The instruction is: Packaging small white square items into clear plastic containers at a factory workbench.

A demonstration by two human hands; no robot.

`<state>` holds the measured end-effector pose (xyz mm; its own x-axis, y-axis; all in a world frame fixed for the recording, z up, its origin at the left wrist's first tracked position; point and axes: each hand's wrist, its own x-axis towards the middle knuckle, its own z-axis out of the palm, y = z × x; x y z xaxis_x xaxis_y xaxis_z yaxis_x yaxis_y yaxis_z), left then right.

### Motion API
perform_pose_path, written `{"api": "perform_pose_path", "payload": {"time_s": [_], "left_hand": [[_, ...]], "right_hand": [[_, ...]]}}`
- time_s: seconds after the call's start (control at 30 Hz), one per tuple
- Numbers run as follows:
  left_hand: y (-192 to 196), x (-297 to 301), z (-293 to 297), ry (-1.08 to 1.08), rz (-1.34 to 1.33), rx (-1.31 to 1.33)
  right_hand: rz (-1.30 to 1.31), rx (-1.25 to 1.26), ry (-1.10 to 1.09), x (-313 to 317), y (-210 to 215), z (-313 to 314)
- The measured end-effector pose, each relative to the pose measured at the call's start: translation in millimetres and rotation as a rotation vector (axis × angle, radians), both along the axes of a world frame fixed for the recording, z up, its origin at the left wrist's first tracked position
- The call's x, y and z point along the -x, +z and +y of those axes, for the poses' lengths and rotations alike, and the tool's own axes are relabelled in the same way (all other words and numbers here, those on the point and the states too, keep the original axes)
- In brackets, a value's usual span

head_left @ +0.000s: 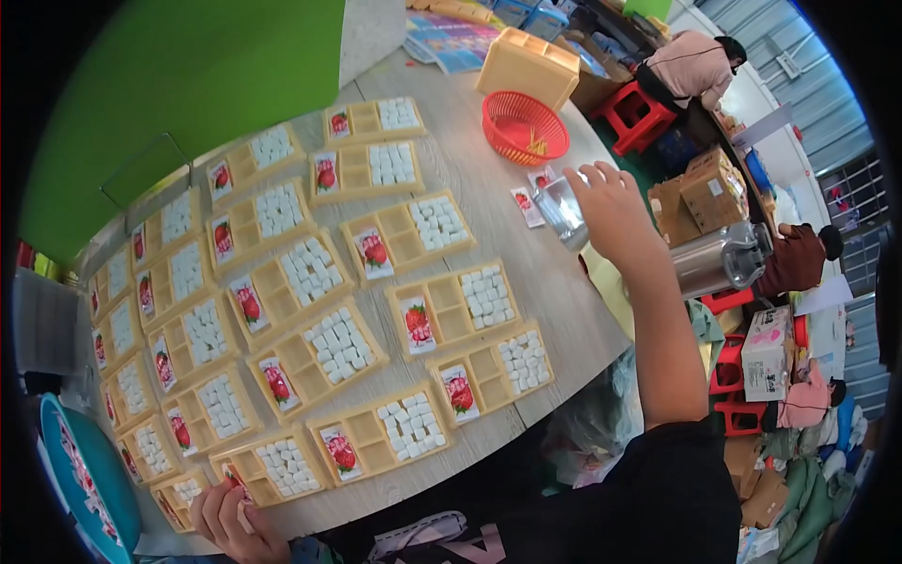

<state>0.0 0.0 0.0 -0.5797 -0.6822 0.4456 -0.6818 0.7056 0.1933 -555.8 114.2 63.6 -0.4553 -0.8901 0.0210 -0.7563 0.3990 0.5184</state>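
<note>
Rows of cream plastic trays [376,404] cover the table, each with a strawberry-printed packet at one end and white marshmallow-like pieces [412,428] at the other. The small middle compartments hold nothing. At the near left, my left hand [237,526] curls its fingers over the end of a front tray [315,484], closed on its strawberry packet [237,485]. My right hand [601,211] reaches to the table's right side, its fingers bent round a clear container [558,209]. Its palm and forearm hide part of that container. Two loose strawberry packets [528,207] lie beside it.
Behind my right forearm stands a steel flask [709,263] with a clear top. A red basket [521,141] holding thin yellow pieces and a stack of cream trays [531,66] stand at the back. A teal basin [80,479] is at left. People sit at right among boxes [719,193].
</note>
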Motion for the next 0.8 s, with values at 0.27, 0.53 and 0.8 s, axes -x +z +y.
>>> {"api": "perform_pose_path", "payload": {"time_s": [0.27, 0.53, 0.8], "left_hand": [[27.8, 15.5, -10.6, -0.065, 0.100, 0.064], [28.8, 16.2, -10.3, -0.054, 0.137, 0.018], [24.7, 12.8, -5.0, 0.042, 0.094, -0.127]], "right_hand": [[-0.199, -0.066, 0.146, 10.7, 3.0, -21.1], [-0.340, -0.039, 0.194, 6.5, 16.4, -23.1], [-0.475, 0.486, 0.273, -50.1, 44.5, -13.3]]}}
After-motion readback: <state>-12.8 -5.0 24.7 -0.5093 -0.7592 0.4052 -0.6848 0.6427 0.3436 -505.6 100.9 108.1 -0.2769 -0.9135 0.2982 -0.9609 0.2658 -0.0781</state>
